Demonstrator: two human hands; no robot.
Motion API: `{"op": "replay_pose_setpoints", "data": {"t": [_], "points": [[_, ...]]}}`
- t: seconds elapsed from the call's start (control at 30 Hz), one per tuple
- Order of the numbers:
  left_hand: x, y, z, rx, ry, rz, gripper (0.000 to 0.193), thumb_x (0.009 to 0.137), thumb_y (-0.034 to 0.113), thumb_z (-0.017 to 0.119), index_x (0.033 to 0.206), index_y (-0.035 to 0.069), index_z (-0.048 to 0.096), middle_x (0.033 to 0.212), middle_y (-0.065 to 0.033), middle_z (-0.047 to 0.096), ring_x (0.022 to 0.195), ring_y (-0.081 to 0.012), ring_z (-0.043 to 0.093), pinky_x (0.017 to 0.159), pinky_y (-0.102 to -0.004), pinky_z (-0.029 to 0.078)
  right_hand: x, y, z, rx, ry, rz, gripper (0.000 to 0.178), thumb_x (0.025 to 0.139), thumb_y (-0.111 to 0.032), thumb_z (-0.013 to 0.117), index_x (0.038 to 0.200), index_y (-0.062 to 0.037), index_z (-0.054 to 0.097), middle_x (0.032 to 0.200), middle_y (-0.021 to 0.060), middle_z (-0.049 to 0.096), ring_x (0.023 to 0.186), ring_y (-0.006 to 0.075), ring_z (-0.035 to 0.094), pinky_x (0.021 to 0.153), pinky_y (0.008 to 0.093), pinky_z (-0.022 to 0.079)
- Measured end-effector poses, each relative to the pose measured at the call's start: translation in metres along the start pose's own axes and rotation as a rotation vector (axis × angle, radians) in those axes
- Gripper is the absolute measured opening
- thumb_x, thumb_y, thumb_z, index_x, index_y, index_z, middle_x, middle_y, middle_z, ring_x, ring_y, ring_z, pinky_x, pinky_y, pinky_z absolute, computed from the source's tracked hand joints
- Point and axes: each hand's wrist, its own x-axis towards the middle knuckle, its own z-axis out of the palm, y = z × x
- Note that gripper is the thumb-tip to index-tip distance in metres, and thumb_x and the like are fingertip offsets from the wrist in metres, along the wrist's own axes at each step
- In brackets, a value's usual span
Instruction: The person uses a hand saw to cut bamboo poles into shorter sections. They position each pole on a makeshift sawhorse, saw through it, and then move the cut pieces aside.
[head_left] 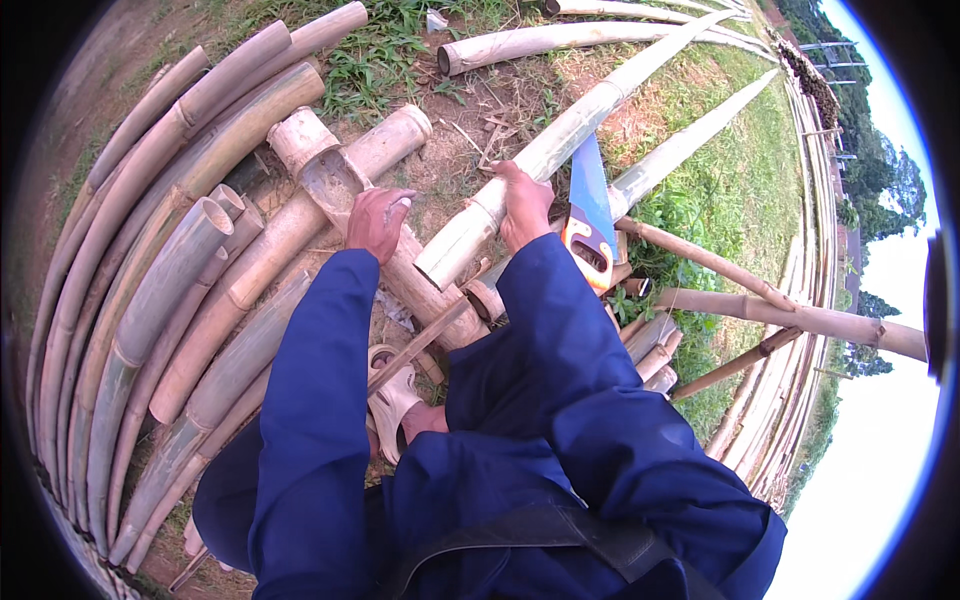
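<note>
My left hand [378,220] presses down on a thick bamboo log [335,185] that lies under me, its cut end pointing away. My right hand [524,205] grips a long pale bamboo pole [560,140] near its cut end; the pole runs away up and to the right and rests across the thick log. A handsaw [590,215] with a blue blade and orange handle lies just right of my right hand, untouched. Both arms are in dark blue sleeves. A foot in a pale sandal [392,400] is below the log.
Several long bamboo poles [150,290] are stacked in a curve on the left. More poles [560,38] lie at the top, thinner brown ones [780,315] to the right. Short offcuts [650,345] sit by my right leg. Grass and bare dirt surround the work spot.
</note>
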Motion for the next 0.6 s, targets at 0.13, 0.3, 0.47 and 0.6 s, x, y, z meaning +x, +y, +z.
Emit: {"op": "replay_pose_setpoints", "data": {"t": [0.13, 0.3, 0.47, 0.6], "points": [[-0.005, -0.028, -0.082, -0.451, -0.180, -0.277, 0.037, 0.103, 0.029, 0.054, 0.117, -0.001, 0.071, 0.112, -0.0139, 0.073, 0.111, -0.0252, 0.066, 0.102, -0.0389, 0.047, -0.087, 0.042, 0.039, 0.063, -0.042, 0.047, 0.081, 0.077, 0.002, 0.080, 0.140, 0.0106, 0.029, 0.125, 0.0239, 0.056, 0.113, 0.0297, 0.061, 0.099, 0.0392, 0.049], [-0.041, 0.012, -0.183, 0.242, -0.292, -0.357, 0.046, 0.101, 0.040, 0.055, 0.121, 0.002, 0.070, 0.114, -0.0205, 0.072, 0.109, -0.0353, 0.068, 0.096, -0.0421, 0.049, -0.132, 0.047, 0.050, -0.083, -0.370, 0.291, 0.074, 0.095, -0.024, 0.069, 0.147, 0.0120, 0.032, 0.140, 0.0268, 0.050, 0.120, 0.0332, 0.060, 0.104, 0.0431, 0.048], [-0.079, 0.025, -0.200, 0.355, -0.207, -0.435, 0.048, 0.099, 0.044, 0.057, 0.120, 0.004, 0.071, 0.115, -0.0239, 0.071, 0.109, -0.0406, 0.066, 0.095, -0.0448, 0.050, -0.123, 0.036, 0.033, -0.287, -0.500, 0.325, 0.078, 0.097, -0.053, 0.059, 0.150, 0.0025, 0.043, 0.149, 0.0275, 0.048, 0.137, 0.0374, 0.048, 0.111, 0.0526, 0.037], [-0.092, 0.007, -0.167, 0.362, -0.318, -0.534, 0.067, 0.090, 0.054, 0.069, 0.128, -0.001, 0.067, 0.123, -0.0244, 0.069, 0.116, -0.0374, 0.066, 0.103, -0.0423, 0.048, -0.119, 0.057, -0.013, -0.296, -0.599, 0.277, 0.070, 0.099, -0.047, 0.059, 0.150, -0.0007, 0.045, 0.144, 0.0212, 0.055, 0.129, 0.0324, 0.056, 0.106, 0.0480, 0.041]]}}
